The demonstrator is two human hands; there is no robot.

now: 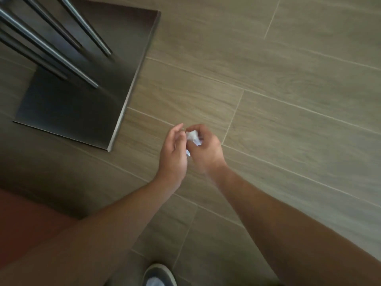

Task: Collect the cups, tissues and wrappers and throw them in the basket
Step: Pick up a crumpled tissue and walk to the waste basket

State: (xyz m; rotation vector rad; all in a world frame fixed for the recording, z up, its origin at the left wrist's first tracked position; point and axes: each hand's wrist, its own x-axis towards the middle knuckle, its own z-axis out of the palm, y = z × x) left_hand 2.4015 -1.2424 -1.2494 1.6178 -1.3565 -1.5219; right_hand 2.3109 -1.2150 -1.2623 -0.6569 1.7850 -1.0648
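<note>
A small crumpled white paper tissue (193, 136) is held near the middle of the frame, above the grey-brown wood-patterned tile floor (288, 100). It is enclosed in the grip of the right hand (204, 148), whose fingers are curled closely round it, so that only part of the paper is seen. The left hand (174, 153) is held just beside it, to the left, its grip loosely open with the fingers nearly straight; whether the tissue is touched by it cannot be told. A dark square metal base plate (72, 104) with slanting steel rods (51, 48) is seen at the upper left. A grey shoe toe (158, 274) is shown at the bottom edge.
</note>
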